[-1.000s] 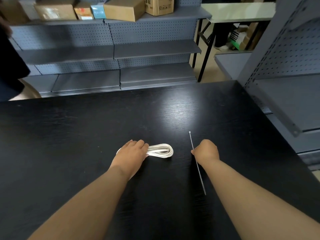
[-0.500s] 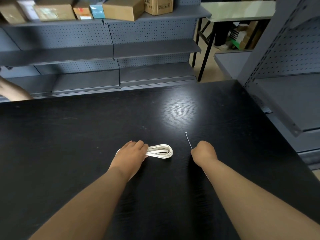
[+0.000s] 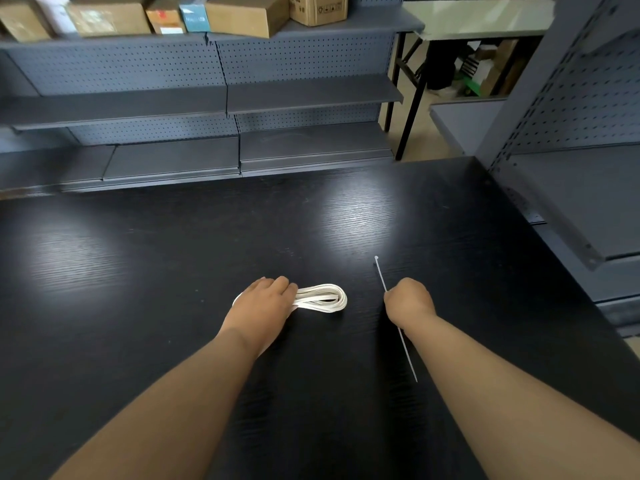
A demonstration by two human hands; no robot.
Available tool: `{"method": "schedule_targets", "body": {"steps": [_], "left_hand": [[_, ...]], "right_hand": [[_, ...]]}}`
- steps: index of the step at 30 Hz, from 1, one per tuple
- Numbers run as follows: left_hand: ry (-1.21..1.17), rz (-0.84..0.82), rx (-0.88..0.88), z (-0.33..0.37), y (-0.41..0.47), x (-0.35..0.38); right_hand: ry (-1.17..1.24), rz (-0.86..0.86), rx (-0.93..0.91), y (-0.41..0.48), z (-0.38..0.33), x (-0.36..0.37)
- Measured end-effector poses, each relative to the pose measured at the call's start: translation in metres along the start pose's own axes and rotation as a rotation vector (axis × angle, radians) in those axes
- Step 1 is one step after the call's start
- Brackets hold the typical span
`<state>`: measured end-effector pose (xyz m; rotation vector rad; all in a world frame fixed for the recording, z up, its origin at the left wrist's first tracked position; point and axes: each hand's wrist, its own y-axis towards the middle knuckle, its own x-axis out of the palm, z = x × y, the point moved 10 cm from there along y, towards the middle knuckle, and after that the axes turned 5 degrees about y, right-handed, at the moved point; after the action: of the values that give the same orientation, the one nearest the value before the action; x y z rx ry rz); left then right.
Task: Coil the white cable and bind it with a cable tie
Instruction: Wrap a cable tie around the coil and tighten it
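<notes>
Cable (image 3: 322, 298): white, coiled into a flat elongated bundle, lying on the black table (image 3: 156, 271) near centre, as seen from the head camera. Left hand (image 3: 265, 303) covers the coil's left half with fingers curled over it; the right loop end sticks out past the fingertips. Right hand (image 3: 408, 301), apart from the coil on its right, is closed and pinches the tie (image 3: 381, 277) partway along. Tie head points away; tail runs back beside the forearm. Grey shelves (image 3: 225, 102) with boxes (image 3: 242, 15) stand behind.

Glossy black wood-grain table (image 3: 173, 271), smooth white cable (image 3: 325, 298), matt perforated metal shelving (image 3: 294, 60), cardboard boxes (image 3: 242, 15)
</notes>
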<state>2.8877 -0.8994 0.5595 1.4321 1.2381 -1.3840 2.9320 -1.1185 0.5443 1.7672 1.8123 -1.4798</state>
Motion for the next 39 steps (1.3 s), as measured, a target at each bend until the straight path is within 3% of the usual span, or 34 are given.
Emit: {"method": "schedule_targets", "body": {"steps": [13, 21, 39], "left_hand": [[-0.024, -0.007, 0.042, -0.001, 0.002, 0.003], [0.005, 0.005, 0.067, -0.002, 0.003, 0.007], [-0.025, -0.002, 0.103, -0.007, 0.015, 0.005]], "right_hand": [[0.383, -0.038, -0.09, -0.018, -0.011, 0.015], [0.379, -0.074, -0.154, -0.024, -0.03, 0.029], [0.66, -0.04, 0.1, -0.031, -0.005, 0.043]]}}
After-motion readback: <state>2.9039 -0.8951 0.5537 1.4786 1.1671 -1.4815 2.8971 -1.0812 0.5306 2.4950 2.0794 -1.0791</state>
